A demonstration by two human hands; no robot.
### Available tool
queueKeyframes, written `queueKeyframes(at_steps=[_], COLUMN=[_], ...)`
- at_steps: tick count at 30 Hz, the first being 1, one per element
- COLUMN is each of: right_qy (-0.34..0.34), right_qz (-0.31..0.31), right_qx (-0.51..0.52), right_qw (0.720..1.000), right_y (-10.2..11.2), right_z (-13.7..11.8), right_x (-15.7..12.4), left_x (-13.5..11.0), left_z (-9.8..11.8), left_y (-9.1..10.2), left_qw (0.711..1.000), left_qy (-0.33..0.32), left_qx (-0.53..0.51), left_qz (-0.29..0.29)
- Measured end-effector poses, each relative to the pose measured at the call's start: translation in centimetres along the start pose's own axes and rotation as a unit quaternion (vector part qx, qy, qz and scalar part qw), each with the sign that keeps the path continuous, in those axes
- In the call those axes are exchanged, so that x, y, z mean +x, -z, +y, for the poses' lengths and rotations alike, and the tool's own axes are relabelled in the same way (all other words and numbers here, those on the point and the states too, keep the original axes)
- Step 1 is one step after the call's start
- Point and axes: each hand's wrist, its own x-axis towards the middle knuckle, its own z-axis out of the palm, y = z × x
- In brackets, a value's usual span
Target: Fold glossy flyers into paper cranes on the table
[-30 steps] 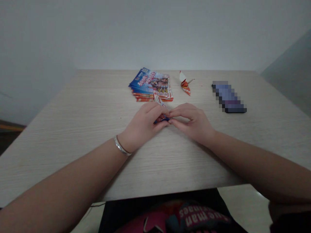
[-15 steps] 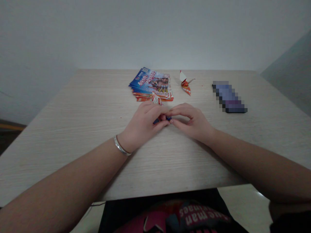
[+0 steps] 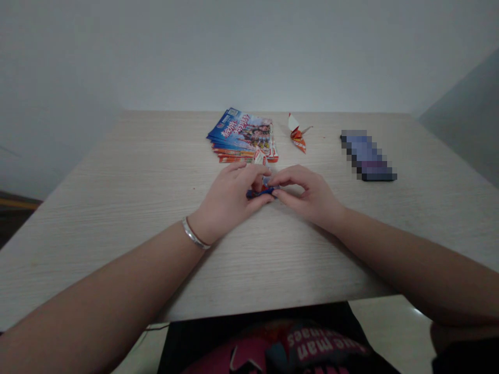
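Observation:
Between my two hands is a small piece of folded paper (image 3: 259,193), blue along its near side, with a white and red flap standing up at the back. My left hand (image 3: 237,192) grips its left part, thumb along the near edge and fingers over the top. The thumb and index finger of my right hand (image 3: 307,193) pinch its right end. Fingers cover much of the paper, so its full shape is hidden. Just behind it lies a fanned stack of printed leaflets (image 3: 245,132), blue on top with orange edges below.
A folded paper crane (image 3: 297,136) in orange and white stands right of the leaflets. Farther right lies a phone (image 3: 368,156), its screen blurred out. The pale wooden table (image 3: 117,208) meets a wall at the back.
The paper's white and red flap has shifted right and stands more upright. My left fingers have lifted slightly, and more of the blue edge shows. My right hand has barely moved.

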Motion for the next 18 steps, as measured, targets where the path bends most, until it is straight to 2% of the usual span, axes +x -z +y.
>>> queueKeyframes(at_steps=[5, 10, 18], right_qy=[-0.038, -0.046, -0.011], right_qz=[0.01, 0.008, 0.008], right_qx=[0.051, 0.073, -0.004], right_qw=[0.998, 0.996, 1.0], right_y=[-0.45, -0.66, -0.18], right_z=[0.72, 0.91, 0.2], right_x=[-0.23, -0.24, 0.15], left_x=[-0.17, -0.29, -0.26], left_z=[-0.17, -0.24, -0.47], left_y=[-0.28, -0.41, -0.46], left_qw=[1.0, 1.0, 1.0], left_qy=[-0.006, 0.001, -0.01], left_qx=[-0.004, -0.009, 0.015], left_qz=[0.008, 0.012, 0.015])
